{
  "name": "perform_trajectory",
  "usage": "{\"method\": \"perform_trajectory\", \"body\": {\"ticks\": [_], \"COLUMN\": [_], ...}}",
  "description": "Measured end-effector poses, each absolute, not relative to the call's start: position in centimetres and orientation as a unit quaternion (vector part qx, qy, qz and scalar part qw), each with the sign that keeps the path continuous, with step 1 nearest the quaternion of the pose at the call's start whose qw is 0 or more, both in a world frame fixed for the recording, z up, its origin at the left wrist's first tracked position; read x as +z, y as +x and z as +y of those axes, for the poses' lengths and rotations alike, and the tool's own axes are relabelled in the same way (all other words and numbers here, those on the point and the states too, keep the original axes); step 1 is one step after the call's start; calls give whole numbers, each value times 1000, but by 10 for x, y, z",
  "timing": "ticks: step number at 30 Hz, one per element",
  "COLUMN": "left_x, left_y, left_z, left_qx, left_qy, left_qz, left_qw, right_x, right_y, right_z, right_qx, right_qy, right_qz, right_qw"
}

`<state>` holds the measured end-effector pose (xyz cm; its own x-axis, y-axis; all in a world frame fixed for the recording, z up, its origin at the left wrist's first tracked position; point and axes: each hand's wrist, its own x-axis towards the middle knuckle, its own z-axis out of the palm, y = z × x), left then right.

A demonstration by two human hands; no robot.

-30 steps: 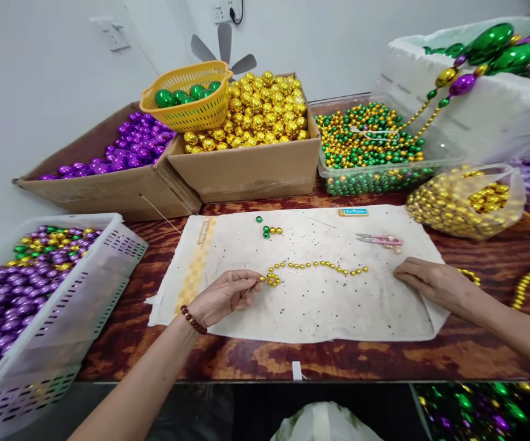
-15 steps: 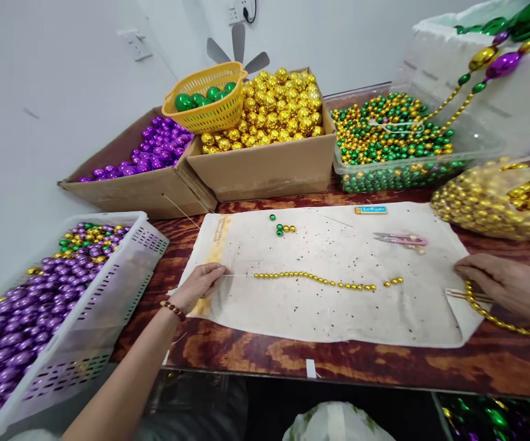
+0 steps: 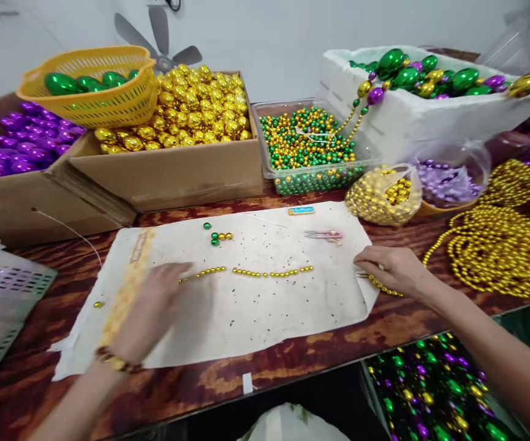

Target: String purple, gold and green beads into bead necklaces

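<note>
My right hand [image 3: 391,269] is closed on a strand of gold beads [image 3: 381,285] at the right end of the white cloth [image 3: 265,324]. A broken row of gold beads [image 3: 250,272] runs across the cloth between my hands. Its left end lies by the fingertips of my left hand [image 3: 154,300], which is smeared by motion; whether its fingers grip anything cannot be told. A single gold bead [image 3: 98,304] sits near the cloth's left edge. Behind the row are a few loose green beads [image 3: 214,238] and gold beads [image 3: 225,236]. Pink-handled thread snips [image 3: 323,234] lie at the right.
Cardboard boxes hold purple beads [image 3: 21,144] and large gold beads [image 3: 195,104]; a yellow basket [image 3: 99,110] rests on top. A clear bin [image 3: 315,165], a bag of gold beads [image 3: 379,196] and coiled gold strands [image 3: 499,251] stand rightward. A white crate [image 3: 7,306] is left.
The view has swung to the right. My left hand has moved in to the row's left end. The row's gaps have shifted, and a gold bead now lies at the cloth's left.
</note>
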<state>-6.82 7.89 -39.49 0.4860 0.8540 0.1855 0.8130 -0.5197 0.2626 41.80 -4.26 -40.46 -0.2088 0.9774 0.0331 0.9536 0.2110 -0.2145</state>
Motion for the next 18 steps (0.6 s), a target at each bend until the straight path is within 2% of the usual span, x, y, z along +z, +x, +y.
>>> {"method": "perform_trajectory", "body": {"ticks": [3, 5, 8, 11, 18], "left_x": [-398, -402, -409, -409, -349], "left_y": [66, 141, 201, 190, 33], "left_z": [50, 41, 46, 65, 95], "left_qx": [197, 209, 146, 83, 2], "left_qy": [874, 877, 862, 838, 827], "left_qz": [371, 291, 206, 205, 334], "left_qw": [243, 321, 440, 498, 453], "right_x": [-396, -390, -381, -376, -372], "right_y": [419, 421, 427, 444, 513], "right_z": [-43, -43, -45, -49, -58], "right_qx": [57, 43, 15, -15, -113], "right_qy": [-605, -598, -600, -607, -644], "right_qz": [-786, -790, -788, -787, -756], "right_qw": [114, 131, 139, 114, 38]}}
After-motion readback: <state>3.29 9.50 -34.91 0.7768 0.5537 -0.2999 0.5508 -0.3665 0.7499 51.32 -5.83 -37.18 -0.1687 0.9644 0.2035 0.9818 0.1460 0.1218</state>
